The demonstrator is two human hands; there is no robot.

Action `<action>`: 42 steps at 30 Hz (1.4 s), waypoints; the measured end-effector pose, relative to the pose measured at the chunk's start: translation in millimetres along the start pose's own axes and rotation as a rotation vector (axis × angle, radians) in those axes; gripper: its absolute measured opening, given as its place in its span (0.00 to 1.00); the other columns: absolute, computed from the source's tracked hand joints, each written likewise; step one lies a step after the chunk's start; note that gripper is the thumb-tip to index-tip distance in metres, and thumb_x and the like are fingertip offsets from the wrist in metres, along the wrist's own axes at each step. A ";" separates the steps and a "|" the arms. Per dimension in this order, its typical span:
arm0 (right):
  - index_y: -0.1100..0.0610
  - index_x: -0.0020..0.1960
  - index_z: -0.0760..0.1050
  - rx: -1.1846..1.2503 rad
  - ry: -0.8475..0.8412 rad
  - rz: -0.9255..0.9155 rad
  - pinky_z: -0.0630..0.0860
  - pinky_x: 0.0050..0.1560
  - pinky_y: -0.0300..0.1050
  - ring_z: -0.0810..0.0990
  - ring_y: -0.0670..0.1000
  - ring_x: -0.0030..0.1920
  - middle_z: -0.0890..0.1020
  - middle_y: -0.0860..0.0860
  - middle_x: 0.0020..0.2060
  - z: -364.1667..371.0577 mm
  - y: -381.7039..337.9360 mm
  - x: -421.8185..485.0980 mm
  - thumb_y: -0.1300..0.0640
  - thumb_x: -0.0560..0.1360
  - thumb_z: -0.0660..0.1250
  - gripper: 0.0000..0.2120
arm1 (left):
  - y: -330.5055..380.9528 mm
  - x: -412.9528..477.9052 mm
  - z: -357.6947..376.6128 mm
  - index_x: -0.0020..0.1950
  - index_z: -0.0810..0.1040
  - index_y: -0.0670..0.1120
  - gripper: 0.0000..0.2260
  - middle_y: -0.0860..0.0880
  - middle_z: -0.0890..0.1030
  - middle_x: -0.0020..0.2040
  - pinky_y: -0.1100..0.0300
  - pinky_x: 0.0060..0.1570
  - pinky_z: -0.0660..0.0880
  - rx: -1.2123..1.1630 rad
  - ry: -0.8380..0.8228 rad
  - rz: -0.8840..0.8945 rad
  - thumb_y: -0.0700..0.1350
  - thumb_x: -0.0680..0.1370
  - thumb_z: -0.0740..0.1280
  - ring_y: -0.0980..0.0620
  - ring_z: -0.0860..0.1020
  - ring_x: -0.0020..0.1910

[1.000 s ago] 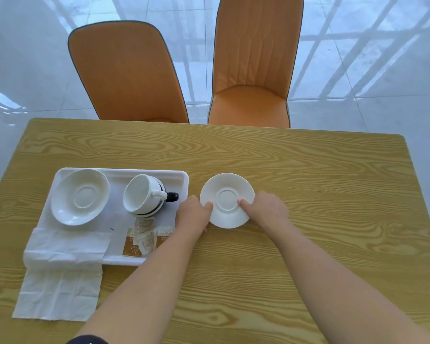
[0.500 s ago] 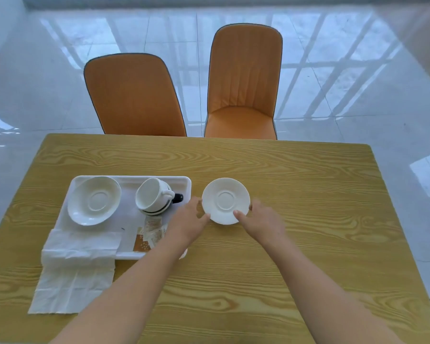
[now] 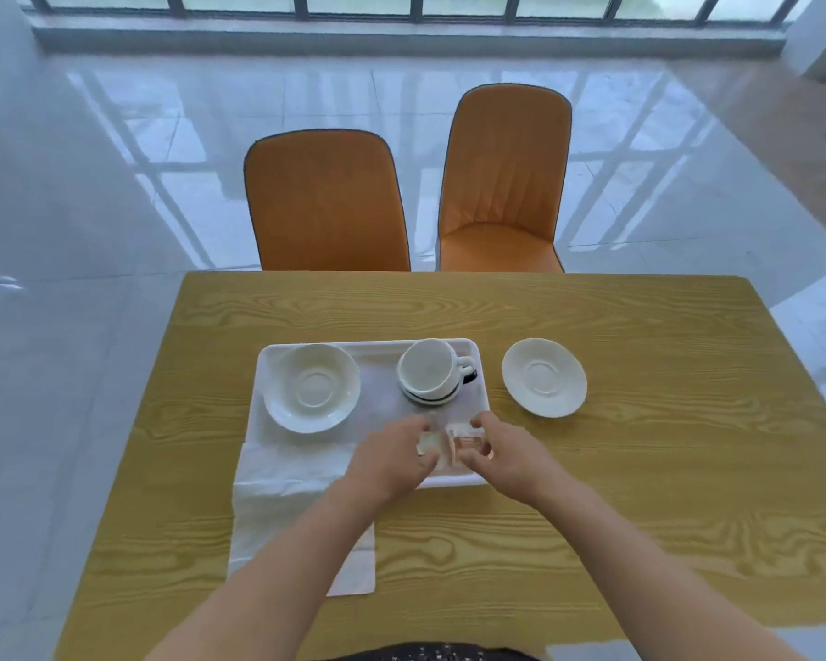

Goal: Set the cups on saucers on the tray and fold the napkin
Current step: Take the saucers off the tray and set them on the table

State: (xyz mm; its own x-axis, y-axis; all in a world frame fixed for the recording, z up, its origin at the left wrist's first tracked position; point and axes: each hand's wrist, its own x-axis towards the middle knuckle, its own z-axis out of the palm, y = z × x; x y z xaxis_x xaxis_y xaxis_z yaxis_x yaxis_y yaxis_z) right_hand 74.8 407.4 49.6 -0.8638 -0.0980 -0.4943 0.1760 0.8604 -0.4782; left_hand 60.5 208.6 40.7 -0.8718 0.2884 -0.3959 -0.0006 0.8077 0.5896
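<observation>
Cups (image 3: 430,372): two white cups, nested one inside the other, upright at the far right of the tray and on no saucer. The lower one shows a dark band and a dark handle.
Tray (image 3: 373,346): white and rectangular, on the wooden table (image 3: 640,469), left of centre.
First saucer (image 3: 312,387): on the left half of the tray, bare, ready to take a cup.
Second saucer (image 3: 543,377): on the table just beside the tray's right edge, off the tray. It probably waits there because the near right corner is cluttered.
Small packets (image 3: 466,443): clear-wrapped with brown print, blurred, in the tray's near right corner, where that saucer would likely go.
Right hand (image 3: 501,458): thumb and fingers curled, pinching the packets from the right.
Left hand (image 3: 392,458): fingers curled against the packets from the left. Blur hides whether it grips them, so I cannot tell.
Napkin (image 3: 282,508): white, unfolded and creased, lying from the tray's near left edge toward the person, partly under the left forearm.
Step in hand: apparently clearing the packets off the tray to free room.
Left to do: bring the second saucer onto the tray, separate the cups, set one on each saucer, and fold the napkin.
Risk: the nested cups may stick and tip when pulled apart.
</observation>
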 end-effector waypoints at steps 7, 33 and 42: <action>0.52 0.73 0.64 -0.022 -0.044 -0.041 0.76 0.52 0.50 0.79 0.53 0.55 0.80 0.51 0.53 56.5 -85.8 26.0 0.45 0.76 0.66 0.29 | -96.7 -33.5 -53.5 0.68 0.74 0.51 0.18 0.50 0.80 0.62 0.53 0.58 0.76 0.067 0.058 -0.088 0.54 0.79 0.65 0.50 0.78 0.61; 0.46 0.57 0.67 0.505 0.031 0.345 0.76 0.26 0.37 0.82 0.51 0.41 0.79 0.49 0.45 104.9 -139.6 154.8 0.50 0.76 0.67 0.13 | -192.4 70.6 -104.1 0.62 0.72 0.44 0.16 0.45 0.73 0.59 0.50 0.49 0.73 0.037 0.190 -0.320 0.54 0.81 0.65 0.39 0.79 0.51; 0.52 0.45 0.71 0.433 0.058 0.329 0.73 0.22 0.35 0.79 0.50 0.37 0.78 0.51 0.44 103.7 -137.8 159.5 0.58 0.78 0.66 0.05 | -197.9 75.5 -109.0 0.41 0.70 0.47 0.11 0.46 0.74 0.48 0.53 0.46 0.70 -0.028 0.241 -0.328 0.50 0.80 0.67 0.43 0.75 0.45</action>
State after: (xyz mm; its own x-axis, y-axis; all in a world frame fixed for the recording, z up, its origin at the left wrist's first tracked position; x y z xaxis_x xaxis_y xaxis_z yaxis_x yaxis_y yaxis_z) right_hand -38.3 221.3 -38.6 -0.7527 0.1802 -0.6332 0.6093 0.5549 -0.5664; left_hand -58.6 14.5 -29.2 -0.9130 -0.1134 -0.3919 -0.3081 0.8213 0.4802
